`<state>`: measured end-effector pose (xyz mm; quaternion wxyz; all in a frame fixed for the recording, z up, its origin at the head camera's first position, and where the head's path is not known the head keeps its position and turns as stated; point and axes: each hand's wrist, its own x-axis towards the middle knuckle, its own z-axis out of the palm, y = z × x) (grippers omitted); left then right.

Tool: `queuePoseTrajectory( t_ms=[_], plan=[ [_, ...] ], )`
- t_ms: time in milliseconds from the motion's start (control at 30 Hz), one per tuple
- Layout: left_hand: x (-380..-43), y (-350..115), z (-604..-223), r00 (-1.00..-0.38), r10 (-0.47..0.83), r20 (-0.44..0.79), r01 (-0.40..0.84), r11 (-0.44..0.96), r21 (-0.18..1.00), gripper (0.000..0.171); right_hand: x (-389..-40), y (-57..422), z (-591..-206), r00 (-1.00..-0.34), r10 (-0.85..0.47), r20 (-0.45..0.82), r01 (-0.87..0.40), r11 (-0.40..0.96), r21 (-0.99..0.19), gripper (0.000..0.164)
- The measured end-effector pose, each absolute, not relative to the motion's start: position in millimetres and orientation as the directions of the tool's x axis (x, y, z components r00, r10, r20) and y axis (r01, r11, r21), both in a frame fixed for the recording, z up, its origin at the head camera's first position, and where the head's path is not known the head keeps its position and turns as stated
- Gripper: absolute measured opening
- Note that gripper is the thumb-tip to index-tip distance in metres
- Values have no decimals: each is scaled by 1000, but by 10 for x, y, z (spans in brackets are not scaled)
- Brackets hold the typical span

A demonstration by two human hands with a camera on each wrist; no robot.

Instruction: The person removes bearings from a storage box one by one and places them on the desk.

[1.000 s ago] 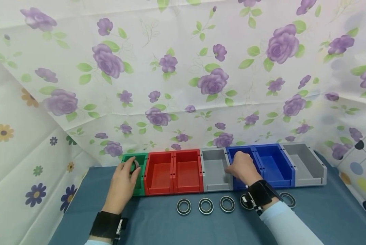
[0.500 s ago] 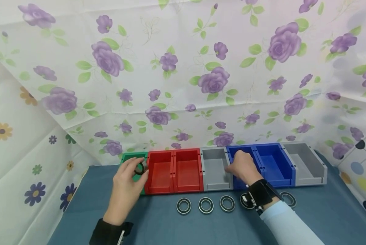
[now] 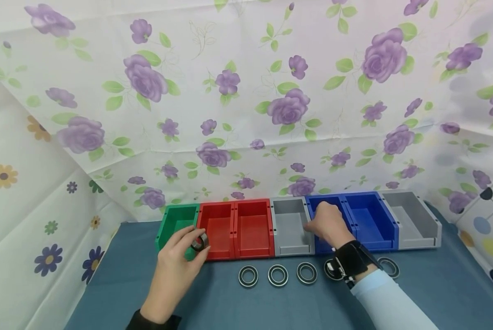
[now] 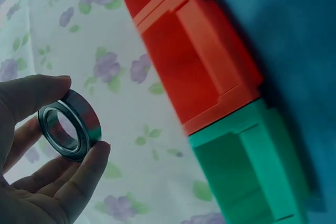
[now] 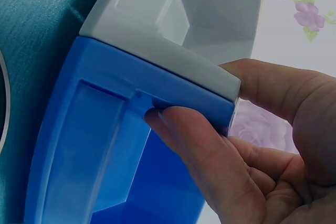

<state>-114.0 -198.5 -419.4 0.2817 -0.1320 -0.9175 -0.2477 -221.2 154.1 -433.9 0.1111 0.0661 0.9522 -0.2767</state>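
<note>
My left hand (image 3: 174, 268) pinches a ball bearing (image 4: 87, 118) between thumb and fingers, its ring tilted on edge. In the head view it is raised before the seam of the green bin (image 3: 176, 219) and the nearer red bin (image 3: 217, 231). With thumb and curled fingers, my right hand (image 3: 330, 224) grips the adjoining side walls of the middle grey bin (image 3: 289, 222) and the blue bin (image 5: 105, 145) beside it. In the right wrist view the thumb lies on the grey side and a finger reaches inside the blue one.
Several bearings (image 3: 241, 277) lie flat in a row on the blue cloth (image 3: 230, 311) before the bins; one is partly hidden by the right wrist. Another red bin (image 3: 253, 229), a second blue bin (image 3: 368, 220) and an end grey bin (image 3: 411, 220) complete the row against a flowered backdrop (image 3: 246, 114).
The left hand has drawn back from the green bin toward the right and nearer the body, carrying the bearing. My right hand keeps its grip on the bin walls.
</note>
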Motion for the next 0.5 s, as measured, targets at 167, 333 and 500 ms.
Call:
queuePoseTrajectory(
  t_ms=[167, 333, 500],
  plan=[
    [-1099, -1953, -4334, -838, 111, 534, 353, 857, 376, 50, -2214, 1537, -4336, -967, 63, -247, 186, 838, -514, 26],
    [-1055, -1888, -4453, -876, 130, 464, 332, 861, 385, 50, -2215, 1536, -4334, -967, 66, -247, 188, 838, -513, 26],
    [-1032, -1823, -4559, -927, 156, 341, 288, 879, 380, 50, -2217, 1541, -4344, -967, 70, -246, 190, 841, -507, 25]
  ],
)
